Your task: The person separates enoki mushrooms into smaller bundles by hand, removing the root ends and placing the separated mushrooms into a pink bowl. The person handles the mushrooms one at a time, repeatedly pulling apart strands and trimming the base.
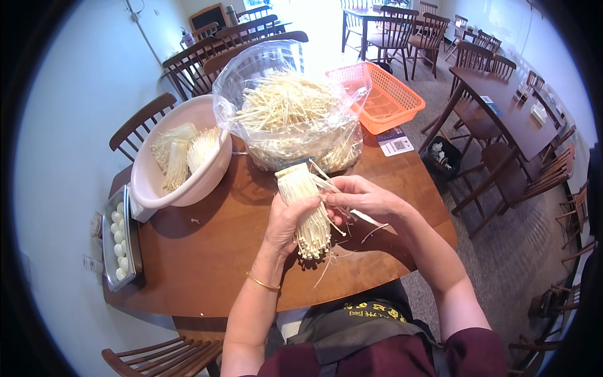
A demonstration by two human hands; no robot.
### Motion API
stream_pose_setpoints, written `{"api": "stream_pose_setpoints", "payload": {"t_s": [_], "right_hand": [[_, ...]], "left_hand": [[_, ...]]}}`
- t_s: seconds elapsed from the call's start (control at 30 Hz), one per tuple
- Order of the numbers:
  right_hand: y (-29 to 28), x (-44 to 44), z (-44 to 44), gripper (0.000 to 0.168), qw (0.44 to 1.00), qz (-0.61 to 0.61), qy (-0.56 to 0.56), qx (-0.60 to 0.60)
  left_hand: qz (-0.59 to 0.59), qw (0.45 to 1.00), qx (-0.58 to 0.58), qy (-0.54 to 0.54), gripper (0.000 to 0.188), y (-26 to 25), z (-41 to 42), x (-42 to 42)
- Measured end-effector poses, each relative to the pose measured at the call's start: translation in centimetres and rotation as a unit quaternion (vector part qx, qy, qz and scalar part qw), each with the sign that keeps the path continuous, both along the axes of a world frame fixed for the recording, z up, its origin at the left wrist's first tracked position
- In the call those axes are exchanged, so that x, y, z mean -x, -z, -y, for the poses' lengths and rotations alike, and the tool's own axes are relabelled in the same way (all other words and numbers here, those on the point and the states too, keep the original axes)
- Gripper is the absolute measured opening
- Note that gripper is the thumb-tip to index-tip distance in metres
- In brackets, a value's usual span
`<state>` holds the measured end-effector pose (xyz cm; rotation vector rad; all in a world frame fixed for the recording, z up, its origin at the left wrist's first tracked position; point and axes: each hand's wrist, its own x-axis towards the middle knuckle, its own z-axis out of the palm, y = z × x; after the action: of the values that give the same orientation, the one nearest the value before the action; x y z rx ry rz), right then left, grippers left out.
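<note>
A bunch of enoki mushrooms (312, 221) is gripped in my left hand (285, 219), its cut base pointing away from me and the small caps towards me. My right hand (360, 195) pinches a few enoki strands (330, 183) at the bunch's right side. Just beyond my hands stands a clear plastic bag (301, 139) filled with loose enoki strands (287, 99). To the left, a pale pink basin (143, 186) holds several whole enoki bunches (176, 155). Loose strands (372, 231) show below my right hand.
An orange plastic basket (391, 110) sits at the table's far right, beside a printed card (395, 146). Along the left edge of the wooden table (198, 264) is a metal tray (134, 254) of peeled eggs (118, 249). A wooden chair (169, 358) stands close at near left.
</note>
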<state>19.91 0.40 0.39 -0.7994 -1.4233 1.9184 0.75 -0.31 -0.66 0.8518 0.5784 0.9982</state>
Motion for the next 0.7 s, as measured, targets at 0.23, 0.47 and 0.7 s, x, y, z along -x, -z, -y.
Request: {"api": "stream_pose_setpoints", "payload": {"t_s": [0.23,0.47,0.7], "right_hand": [[-0.5,-1.6,-0.5,0.019,0.999,-0.030,0.015,-0.038],[-1.5,-2.5,-1.2,0.012,0.975,-0.191,0.106,0.030],[0.1,1.1,0.1,0.025,0.989,0.047,0.127,-0.053]], "left_hand": [[-0.020,0.998,-0.015,-0.055,0.037,-0.1,0.2,-0.5],[0.095,0.993,0.058,-0.033,0.040,1.2,-0.6,0.4],[0.132,0.989,0.064,-0.009,0.040,1.4,-0.7,0.2]]}}
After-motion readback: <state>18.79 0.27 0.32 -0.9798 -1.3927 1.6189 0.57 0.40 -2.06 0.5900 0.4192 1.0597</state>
